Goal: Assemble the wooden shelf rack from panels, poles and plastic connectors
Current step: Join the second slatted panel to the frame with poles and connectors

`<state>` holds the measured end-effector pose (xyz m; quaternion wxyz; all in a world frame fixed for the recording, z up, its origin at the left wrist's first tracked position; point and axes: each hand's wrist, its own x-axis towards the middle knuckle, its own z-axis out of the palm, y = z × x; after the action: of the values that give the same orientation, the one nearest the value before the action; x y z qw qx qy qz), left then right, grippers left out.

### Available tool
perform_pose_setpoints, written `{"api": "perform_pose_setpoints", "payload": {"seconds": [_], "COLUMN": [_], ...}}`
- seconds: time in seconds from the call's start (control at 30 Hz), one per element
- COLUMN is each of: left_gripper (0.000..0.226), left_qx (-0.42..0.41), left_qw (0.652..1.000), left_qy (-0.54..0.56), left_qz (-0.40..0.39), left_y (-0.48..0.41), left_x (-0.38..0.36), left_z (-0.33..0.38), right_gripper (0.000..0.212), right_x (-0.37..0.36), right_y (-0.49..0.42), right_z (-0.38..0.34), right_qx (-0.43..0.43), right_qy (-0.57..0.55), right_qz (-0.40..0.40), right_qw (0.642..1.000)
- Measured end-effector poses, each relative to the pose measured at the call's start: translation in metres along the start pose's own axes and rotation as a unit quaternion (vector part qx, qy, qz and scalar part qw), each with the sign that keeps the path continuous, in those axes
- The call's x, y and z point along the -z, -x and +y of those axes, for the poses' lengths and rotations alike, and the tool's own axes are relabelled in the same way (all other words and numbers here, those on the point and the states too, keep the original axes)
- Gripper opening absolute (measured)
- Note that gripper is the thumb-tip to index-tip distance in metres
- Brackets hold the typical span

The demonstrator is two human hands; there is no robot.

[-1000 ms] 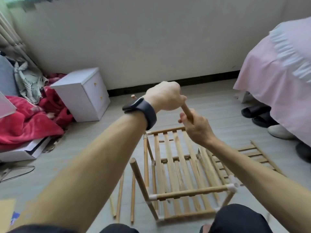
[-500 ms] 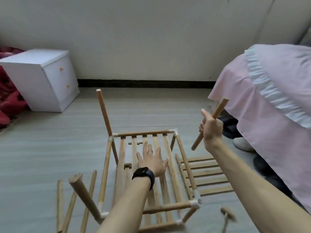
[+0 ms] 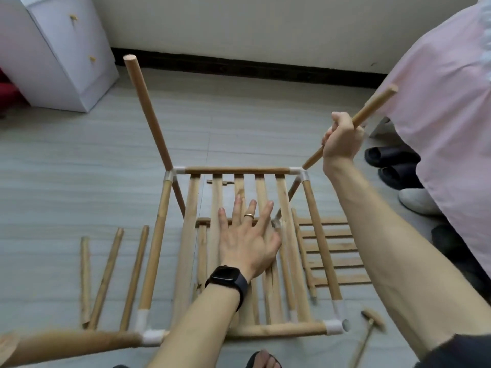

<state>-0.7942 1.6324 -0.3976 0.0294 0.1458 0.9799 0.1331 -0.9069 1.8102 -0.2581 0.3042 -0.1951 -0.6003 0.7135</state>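
Grey plank flooring runs back to a pale wall, and the half-built wooden rack [image 3: 239,170] stands in the middle of it. Far left of the rack sits a white two-drawer cabinet [image 3: 53,54]. Three loose round wooden poles [image 3: 106,277] lie just beside the rack's left rail. From the white plastic connector [image 3: 172,174] at its far-left corner a tall wooden pole [image 3: 148,115] rises. On the rack's slatted top panel [image 3: 192,221] the left hand [image 3: 247,243] lies flat, fingers straight and spread, bracing the frame. Above the rack's far-right corner connector [image 3: 299,171] the right hand [image 3: 341,140] is fisted round a short round wooden pole [image 3: 372,107]. The pole is slanted, its lower end right at the socket; whether it touches, I cannot tell. Right of the rack lie a spare slatted wooden panel [image 3: 334,258] and a small wooden mallet [image 3: 372,321].

The step in hand looks like seating this upright. Next, the pole likely needs swinging into line with the socket and pushing down while the flat hand resists. The near-right socket appears empty.
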Motion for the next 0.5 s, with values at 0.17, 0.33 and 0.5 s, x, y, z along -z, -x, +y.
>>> {"api": "perform_pose_setpoints", "payload": {"seconds": [0.17, 0.33, 0.5], "left_gripper": [0.068, 0.068, 0.067], "left_qx": [-0.007, -0.014, -0.018], "left_qw": [1.0, 1.0, 1.0], "left_qy": [0.0, 0.005, 0.001], "left_qz": [-0.001, -0.011, -0.024], "left_y": [0.001, 0.004, 0.008], "left_x": [0.0, 0.003, 0.003], "left_z": [0.0, -0.001, 0.002], "right_gripper": [0.043, 0.041, 0.035], "right_x": [0.009, 0.001, -0.015], "right_y": [0.005, -0.002, -0.011], "right_z": [0.02, 0.009, 0.016], "right_qx": [0.027, 0.009, 0.007], "right_qy": [0.016, 0.074, 0.126], "right_qz": [-0.077, -0.08, -0.1], "right_qw": [0.997, 0.994, 0.987]}}
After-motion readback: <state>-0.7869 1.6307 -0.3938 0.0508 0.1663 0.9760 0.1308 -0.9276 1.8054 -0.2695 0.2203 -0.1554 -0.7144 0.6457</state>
